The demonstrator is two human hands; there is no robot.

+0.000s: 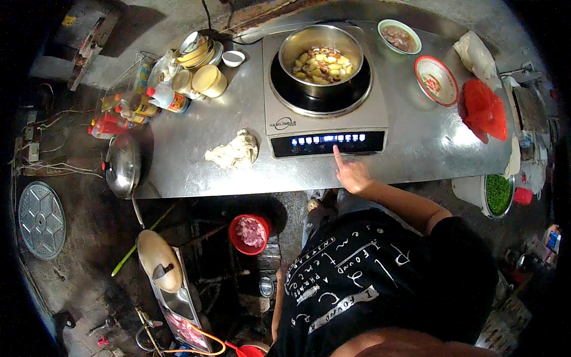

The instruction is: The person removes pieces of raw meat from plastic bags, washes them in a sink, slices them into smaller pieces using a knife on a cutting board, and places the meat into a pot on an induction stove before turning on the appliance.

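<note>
With its index finger stretched out and the other fingers curled, my right hand [352,174] touches or nearly touches the lit control panel [328,143] of an induction cooker [379,107]. It holds nothing. A steel pot [322,90] stands on the cooker's black round plate; inside are yellow chunks, apparently potato, mixed with browned pieces [322,65]. Left of the panel, a crumpled whitish cloth or plastic bag [234,150] lies on the steel table [192,167]. Part of my left arm shows beside my black T-shirt; the left hand is out of view.
Stacked bowls [196,53], lidded tubs [209,81] and several bottles [169,99] crowd the table's left end. At right are a bowl of meat [398,37], a red-rimmed bowl [436,81] and a red plastic bag [484,109]. A red bucket [250,234] of meat stands below the front edge.
</note>
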